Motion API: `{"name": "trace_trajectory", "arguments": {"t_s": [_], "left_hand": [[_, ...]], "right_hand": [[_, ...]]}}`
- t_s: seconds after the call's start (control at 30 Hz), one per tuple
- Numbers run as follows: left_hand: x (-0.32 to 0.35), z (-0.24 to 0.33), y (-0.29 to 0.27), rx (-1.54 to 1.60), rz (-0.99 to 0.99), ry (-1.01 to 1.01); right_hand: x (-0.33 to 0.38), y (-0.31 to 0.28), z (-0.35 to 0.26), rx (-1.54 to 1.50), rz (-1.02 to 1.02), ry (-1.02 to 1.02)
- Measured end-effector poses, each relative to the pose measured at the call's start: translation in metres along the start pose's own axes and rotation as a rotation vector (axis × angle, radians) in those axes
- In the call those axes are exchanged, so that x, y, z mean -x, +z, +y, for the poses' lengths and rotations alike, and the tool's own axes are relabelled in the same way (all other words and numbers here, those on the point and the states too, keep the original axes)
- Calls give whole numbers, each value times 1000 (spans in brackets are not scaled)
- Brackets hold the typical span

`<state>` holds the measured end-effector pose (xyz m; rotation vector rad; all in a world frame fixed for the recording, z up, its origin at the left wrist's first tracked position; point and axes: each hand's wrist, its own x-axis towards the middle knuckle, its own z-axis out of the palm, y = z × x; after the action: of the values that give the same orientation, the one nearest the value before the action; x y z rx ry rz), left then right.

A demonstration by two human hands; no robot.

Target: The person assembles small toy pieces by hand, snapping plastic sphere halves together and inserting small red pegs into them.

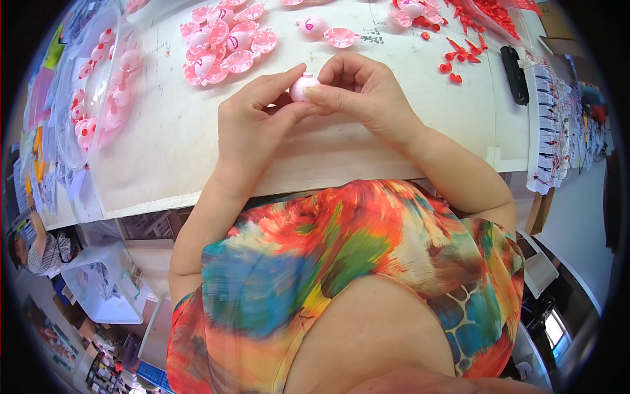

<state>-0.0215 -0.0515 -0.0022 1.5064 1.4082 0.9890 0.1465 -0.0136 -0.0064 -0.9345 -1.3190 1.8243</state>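
Between my two hands is a small pale pink rounded plastic piece [302,88] with a short stub on top. My left hand [254,111] grips it from the left, its thumb and fingers closed round it. From the other side my right hand [367,95] pinches the same piece, thumb across its front and fingers curled. The fingers hide part of its underside. Just beyond the hands lie a pink rounded piece [312,27] with a darker mark and an open pink scalloped shell [342,37].
A pile of pink shell-shaped parts [237,61] sits at the far left-centre of the white table [177,154]. Small red plastic parts [467,52] are scattered at far right, near a black oblong object [514,75]. A clear container [72,134] with pink and red pieces stands left.
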Motion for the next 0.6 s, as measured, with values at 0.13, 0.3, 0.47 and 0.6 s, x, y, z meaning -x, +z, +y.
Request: {"name": "trace_trajectory", "arguments": {"t_s": [0.13, 0.3, 0.47, 0.6], "left_hand": [[-2, -5, -3, 253, 19, -24], [-4, -6, -12, 417, 21, -112], [-4, -13, -15, 522, 21, -126], [-2, -14, -19, 611, 20, -149]], "right_hand": [[-6, -13, -17, 351, 51, -164], [-32, -23, -29, 1092, 166, -504], [-55, -16, -27, 1492, 214, -610], [-66, -19, -25, 1505, 148, -567]]}}
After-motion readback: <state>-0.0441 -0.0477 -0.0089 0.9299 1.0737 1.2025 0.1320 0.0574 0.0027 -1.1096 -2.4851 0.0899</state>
